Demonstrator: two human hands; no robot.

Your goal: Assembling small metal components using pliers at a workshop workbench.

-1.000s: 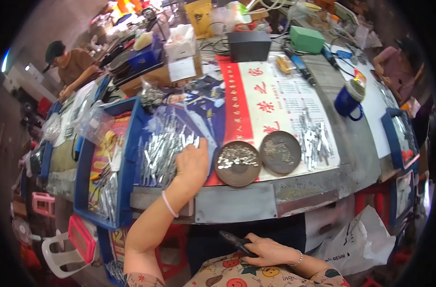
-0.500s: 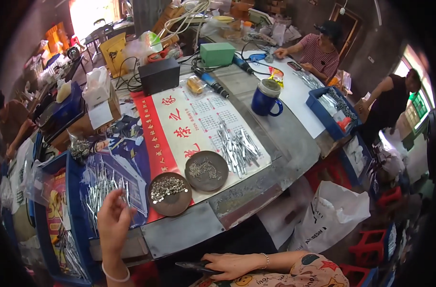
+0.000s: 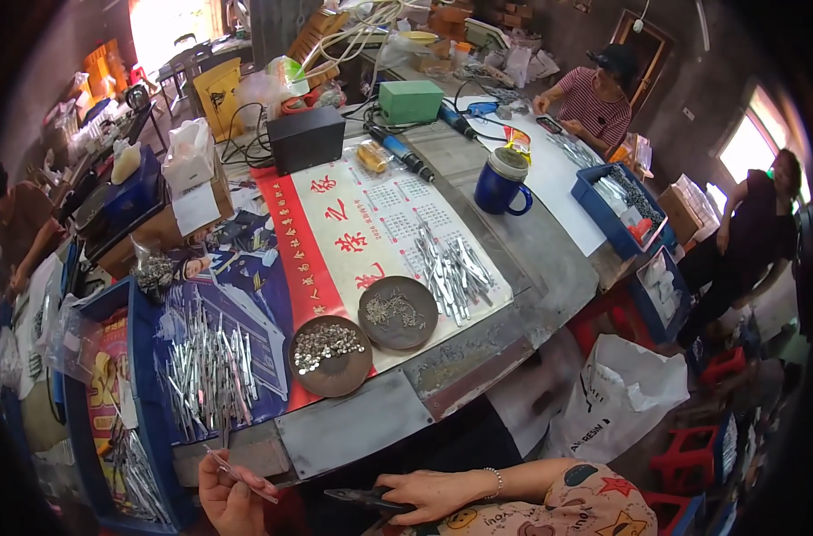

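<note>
Near the table's front edge, my left hand pinches a thin silver metal strip between thumb and fingers. Just beyond it, a pile of similar metal strips lies on a blue printed sheet. My right hand rests low in front of me, closed around a dark tapered tool whose exact kind I cannot make out. Two round brown dishes sit side by side past my hands: one dish holds small shiny round pieces, the other dish small thin pins.
More metal strips lie on a red and white calendar sheet. A blue bin stands at left, a blue mug farther back. Right of the table is a white sack. One person sits across; another stands right.
My left hand has drawn back from the strip pile toward me, now holding one strip. My right hand stays put. The person at right has straightened up and turned.
</note>
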